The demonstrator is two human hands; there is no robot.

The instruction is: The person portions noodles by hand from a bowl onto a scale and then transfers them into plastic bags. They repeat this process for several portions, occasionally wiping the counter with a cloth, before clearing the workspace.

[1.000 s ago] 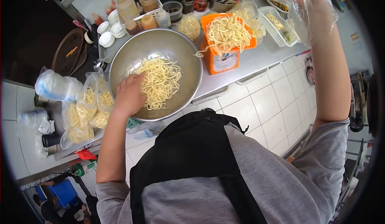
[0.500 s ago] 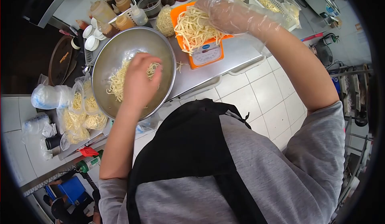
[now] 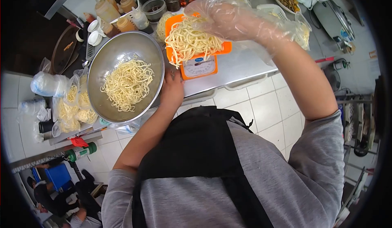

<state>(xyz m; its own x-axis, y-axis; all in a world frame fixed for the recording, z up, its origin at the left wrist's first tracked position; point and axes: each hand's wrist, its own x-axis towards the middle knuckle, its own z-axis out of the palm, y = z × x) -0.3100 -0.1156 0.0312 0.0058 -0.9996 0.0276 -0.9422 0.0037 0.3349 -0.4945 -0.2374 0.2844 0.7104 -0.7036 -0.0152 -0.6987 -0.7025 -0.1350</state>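
Observation:
A heap of noodles [image 3: 127, 85] lies in the big steel bowl [image 3: 98, 101]. My left hand [image 3: 172, 90] is on the counter between the bowl and the orange kitchen scale [image 3: 199, 68]; its fingertips reach toward a few stray strands, and whether they pinch any is too small to tell. More noodles [image 3: 192, 40] pile up on the scale's orange tray [image 3: 227, 47], some hanging over its front edge. Over the tray's right side is my right hand [image 3: 228, 22], in a clear plastic glove, its fingers bent down at the noodles and partly hidden by the loose plastic.
Bagged noodles [image 3: 67, 116] stand left of the bowl. Behind it are sauce bottles [image 3: 107, 9], small white dishes [image 3: 94, 38] and jars [image 3: 172, 1]. A white basket [image 3: 272, 11] and a plate of food [image 3: 286, 0] are at the back right. People [image 3: 49, 195] are at the lower left.
My left hand has left the bowl and moved right to the counter beside the scale. My right hand stays over the tray. The whole view has shifted slightly.

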